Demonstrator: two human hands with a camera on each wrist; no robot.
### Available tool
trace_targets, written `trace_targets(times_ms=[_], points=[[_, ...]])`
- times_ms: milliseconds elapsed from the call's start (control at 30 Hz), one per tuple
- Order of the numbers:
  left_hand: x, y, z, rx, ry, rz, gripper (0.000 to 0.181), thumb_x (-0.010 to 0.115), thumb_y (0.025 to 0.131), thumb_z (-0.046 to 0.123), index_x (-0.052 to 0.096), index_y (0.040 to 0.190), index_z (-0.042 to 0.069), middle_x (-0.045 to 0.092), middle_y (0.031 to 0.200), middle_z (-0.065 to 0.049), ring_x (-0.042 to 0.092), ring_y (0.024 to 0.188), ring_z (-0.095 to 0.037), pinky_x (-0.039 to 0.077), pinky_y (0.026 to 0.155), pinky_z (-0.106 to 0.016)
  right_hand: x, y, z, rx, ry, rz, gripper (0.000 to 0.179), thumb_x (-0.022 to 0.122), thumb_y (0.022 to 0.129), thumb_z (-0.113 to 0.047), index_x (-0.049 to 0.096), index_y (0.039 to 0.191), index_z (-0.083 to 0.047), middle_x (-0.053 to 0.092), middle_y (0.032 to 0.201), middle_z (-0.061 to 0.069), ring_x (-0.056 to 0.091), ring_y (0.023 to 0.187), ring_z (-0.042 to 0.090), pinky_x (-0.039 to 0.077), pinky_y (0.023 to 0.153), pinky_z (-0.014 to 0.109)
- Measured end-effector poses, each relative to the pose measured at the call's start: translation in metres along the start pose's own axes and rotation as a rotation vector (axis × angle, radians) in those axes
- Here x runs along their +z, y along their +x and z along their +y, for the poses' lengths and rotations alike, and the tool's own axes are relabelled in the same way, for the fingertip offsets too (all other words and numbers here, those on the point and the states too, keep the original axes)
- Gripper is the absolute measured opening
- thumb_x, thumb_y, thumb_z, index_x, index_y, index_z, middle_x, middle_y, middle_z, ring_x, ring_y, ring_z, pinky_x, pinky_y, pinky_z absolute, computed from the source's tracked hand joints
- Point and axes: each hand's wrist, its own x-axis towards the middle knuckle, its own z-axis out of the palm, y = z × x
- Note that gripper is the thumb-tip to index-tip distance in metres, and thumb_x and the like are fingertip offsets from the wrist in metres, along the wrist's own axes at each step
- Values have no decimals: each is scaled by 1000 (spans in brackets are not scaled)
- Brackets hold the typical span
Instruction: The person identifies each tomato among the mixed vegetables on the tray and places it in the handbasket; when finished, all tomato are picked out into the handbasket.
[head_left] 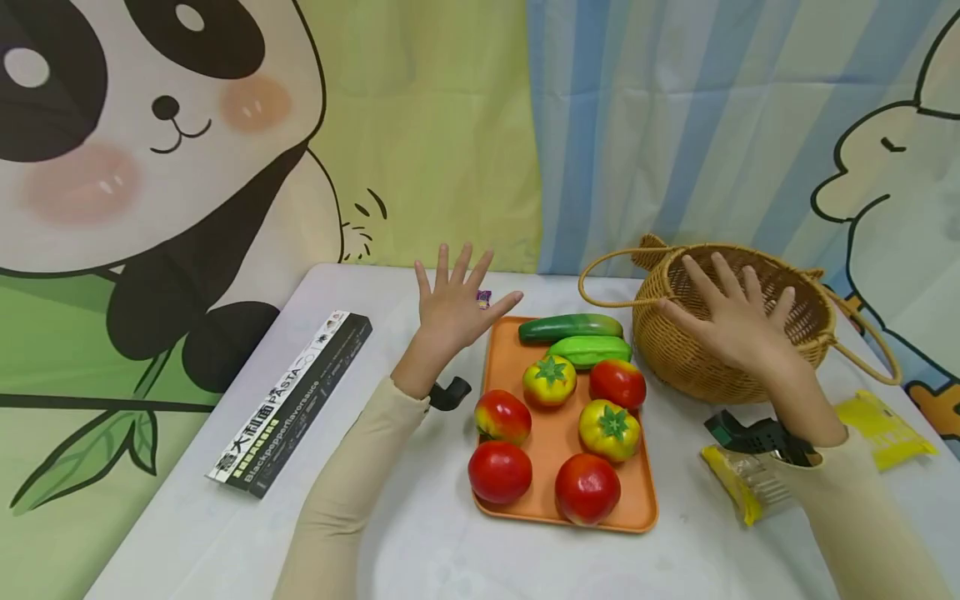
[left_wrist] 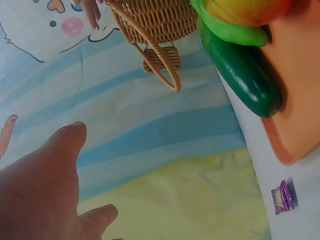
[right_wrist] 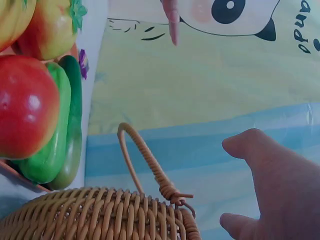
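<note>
Shallow orange rectangular tray point(head_left: 637, 504), loaded with glossy red, yellow and green produce point(head_left: 500, 472), is set mid-worktop point(head_left: 420, 517); round tan wicker basket point(head_left: 675, 350) is stood right of it, towards the far edge. Left hand point(head_left: 450, 310) and right hand point(head_left: 738, 329): raised, fingers spread, nothing held. Handling judged unstarted or finished; remainder undetermined. Basket floor hidden; both hands cut off in wrist views.

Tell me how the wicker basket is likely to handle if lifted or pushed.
The basket is probably light for its size, being hollow and woven from thin strands. Its rounded, bulging sides suggest it might rock or tip if pushed high up. The ridged weave, clear in the right wrist view, should make it less slippery.
</note>
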Motion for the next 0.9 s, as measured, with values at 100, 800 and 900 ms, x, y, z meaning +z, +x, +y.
trace_targets(times_ms=[100,800,900], points=[[-3,-4,3,12,13,7,84,32,88,79,11,157,35,1,165,0,-14,149,-31,-18,113,-60,0,-4,-5,-20,-3,19,87,37,93,-70,-1,158,-26,-13,162,17,-17,141,54,-27,95,74],[-2,-34,7,94,26,89,84,39,88,75,13,157,34,6,165,-2,-11,150,-30,-11,116,-59,15,-38,-19,-162,-6,128,80,51,95,-56,13,158,-26,-1,164,13,-14,146,44,-24,103,69],[2,-39,4,92,7,77,82,41,89,74,16,157,34,7,165,-2,-11,150,-29,-11,116,-59,20,-44,-21,-177,-10,133,82,53,93,-57,14,158,-25,0,164,12,-13,147,42,-24,104,68]])
